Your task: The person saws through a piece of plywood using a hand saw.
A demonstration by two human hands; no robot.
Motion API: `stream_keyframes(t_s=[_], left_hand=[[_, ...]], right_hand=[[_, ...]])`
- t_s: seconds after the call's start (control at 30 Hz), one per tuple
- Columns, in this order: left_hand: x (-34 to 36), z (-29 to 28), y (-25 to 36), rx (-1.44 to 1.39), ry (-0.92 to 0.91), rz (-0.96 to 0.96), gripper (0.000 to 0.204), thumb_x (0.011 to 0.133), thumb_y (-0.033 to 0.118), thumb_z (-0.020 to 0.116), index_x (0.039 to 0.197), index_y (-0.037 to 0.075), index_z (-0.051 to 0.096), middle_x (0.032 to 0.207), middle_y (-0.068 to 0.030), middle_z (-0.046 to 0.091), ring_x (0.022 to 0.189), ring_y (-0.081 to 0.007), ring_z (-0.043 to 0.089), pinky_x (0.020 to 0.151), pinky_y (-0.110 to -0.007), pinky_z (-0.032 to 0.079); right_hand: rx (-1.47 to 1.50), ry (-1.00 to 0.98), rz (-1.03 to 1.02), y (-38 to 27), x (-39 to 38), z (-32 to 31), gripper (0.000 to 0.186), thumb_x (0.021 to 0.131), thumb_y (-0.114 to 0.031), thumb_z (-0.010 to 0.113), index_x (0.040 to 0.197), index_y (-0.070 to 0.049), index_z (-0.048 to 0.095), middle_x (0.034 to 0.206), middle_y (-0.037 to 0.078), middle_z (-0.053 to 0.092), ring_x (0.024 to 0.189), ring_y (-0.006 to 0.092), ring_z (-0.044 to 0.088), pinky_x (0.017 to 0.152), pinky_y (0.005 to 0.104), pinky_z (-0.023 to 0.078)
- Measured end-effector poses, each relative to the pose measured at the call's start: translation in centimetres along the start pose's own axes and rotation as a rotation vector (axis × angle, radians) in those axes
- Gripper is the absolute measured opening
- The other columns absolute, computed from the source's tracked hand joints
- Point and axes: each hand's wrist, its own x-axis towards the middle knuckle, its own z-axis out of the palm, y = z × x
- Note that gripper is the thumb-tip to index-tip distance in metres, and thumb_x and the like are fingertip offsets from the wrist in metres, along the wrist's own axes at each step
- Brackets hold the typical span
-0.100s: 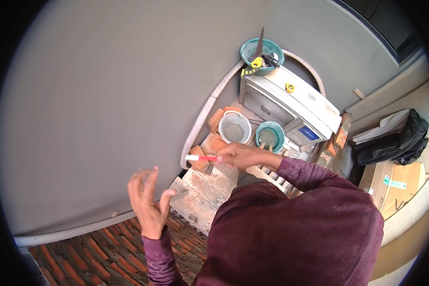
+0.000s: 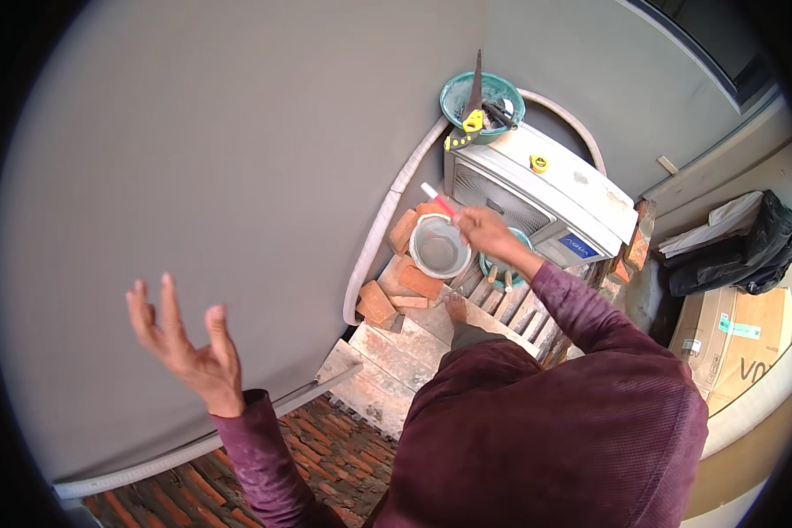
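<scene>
White lettering marks the blue label on the metal unit; dark lettering, the cardboard box.

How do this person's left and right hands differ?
The left hand is empty, while the right hand grips a slim red-and-white stick.
The left hand has its fingers spread; the right hand has its fingers curled.
The left hand shows against the grey wall; the right hand shows near the white bucket.
Both are bare.

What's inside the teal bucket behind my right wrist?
Two handle-like ends show at the near rim of the bucket, with something greyish inside. Your right hand and wrist hide the rest.
</scene>
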Motion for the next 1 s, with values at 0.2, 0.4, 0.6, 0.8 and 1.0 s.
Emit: stream_keyframes(t_s=[0.2,0.4,0.6,0.8,1.0], left_hand=[[14.3,10.1,-7.5,0.427,0.392,0.141,0.059,0.094,0.052,0.059,0.140,0.016,0.053,0.155,-0.0135,0.029,0.147,-0.0316,0.017,0.115,-0.053,0.019],[13.6,12.5,-11.1,0.631,0.427,0.245,0.069,0.096,0.060,0.048,0.141,0.008,0.051,0.156,-0.0132,0.029,0.149,-0.0290,0.014,0.115,-0.053,0.012],[14.8,12.9,-10.8,0.628,0.404,0.306,0.068,0.095,0.063,0.046,0.138,0.012,0.055,0.155,-0.0104,0.032,0.148,-0.0218,0.013,0.105,-0.049,0.023],[13.5,13.3,-8.7,0.626,0.315,0.187,0.074,0.096,0.063,0.041,0.144,0.007,0.047,0.157,-0.0231,0.027,0.148,-0.0406,0.013,0.114,-0.065,0.000],[12.8,13.6,-8.5,0.532,0.409,0.220,0.072,0.097,0.061,0.040,0.144,0.007,0.047,0.155,-0.0228,0.029,0.146,-0.0436,0.019,0.113,-0.064,0.004]], right_hand=[[0.040,0.632,0.217,6.4,21.9,-16.1,0.030,0.097,-0.029,0.056,0.092,-0.002,0.067,0.067,0.006,0.061,0.053,0.0122,0.055,0.048,0.0292,0.049],[-0.394,0.920,0.252,6.2,31.3,-19.9,0.056,0.089,-0.038,0.062,0.119,0.009,0.059,0.118,0.029,0.063,0.116,0.0413,0.058,0.096,0.0443,0.046],[0.823,0.421,0.608,13.5,35.0,-9.4,0.091,0.078,-0.062,0.074,0.140,-0.003,0.042,0.121,0.017,0.058,0.116,0.0328,0.057,0.092,0.0535,0.049],[1.363,0.619,0.341,10.0,38.4,-7.5,0.038,0.088,-0.024,0.072,0.117,-0.008,0.052,0.105,0.009,0.065,0.088,0.0246,0.067,0.077,0.0443,0.058],[1.540,0.856,-0.283,4.4,27.6,-6.4,0.035,0.087,-0.012,0.064,0.116,-0.006,0.046,0.094,0.007,0.061,0.080,0.0208,0.064,0.068,0.0410,0.057]])
